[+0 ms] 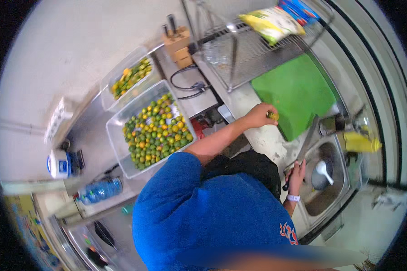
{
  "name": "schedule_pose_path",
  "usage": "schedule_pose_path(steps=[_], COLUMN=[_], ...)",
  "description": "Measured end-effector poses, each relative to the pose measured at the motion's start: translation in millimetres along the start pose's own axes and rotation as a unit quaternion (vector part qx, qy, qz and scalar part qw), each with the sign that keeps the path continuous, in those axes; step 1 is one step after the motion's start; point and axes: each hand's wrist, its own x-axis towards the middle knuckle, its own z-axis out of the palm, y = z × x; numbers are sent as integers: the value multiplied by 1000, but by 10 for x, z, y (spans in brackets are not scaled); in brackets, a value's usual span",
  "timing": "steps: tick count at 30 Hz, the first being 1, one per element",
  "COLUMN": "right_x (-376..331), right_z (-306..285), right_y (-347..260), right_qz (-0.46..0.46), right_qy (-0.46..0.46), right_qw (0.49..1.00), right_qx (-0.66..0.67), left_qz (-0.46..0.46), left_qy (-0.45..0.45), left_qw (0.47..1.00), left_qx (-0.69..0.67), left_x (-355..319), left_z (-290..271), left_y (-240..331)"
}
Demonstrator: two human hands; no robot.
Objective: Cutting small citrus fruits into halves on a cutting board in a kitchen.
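A person in a blue shirt fills the lower middle. Their left hand (259, 114) grips 1 small citrus fruit (273, 116) beside the green cutting board (298, 92), center right. Their right hand (296, 174) clutches a knife (303, 147) lower right.

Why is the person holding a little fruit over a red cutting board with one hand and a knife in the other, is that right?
Not quite. The cutting board is green, not red, as the head view shows. The rest holds: the left hand holds a small yellow-green fruit at the board's edge, and the right hand grips a knife beside the sink.
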Motion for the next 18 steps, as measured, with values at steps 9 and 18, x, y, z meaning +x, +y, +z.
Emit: schedule_pose_path(steps=[9, 18], right_x=[336, 432], right_z=[149, 294], right_y=[-210, -323], right_qz=[-32, -41], right_qy=[-37, -88], right_qw=[999, 994], right_qx=[-9, -44], left_qz=[-175, -209], left_qy=[215, 460], left_qw=[950, 818], left_qx=[141, 274], left_x=[-1250, -1681], left_z=[-2354, -3181], left_y=[390, 127])
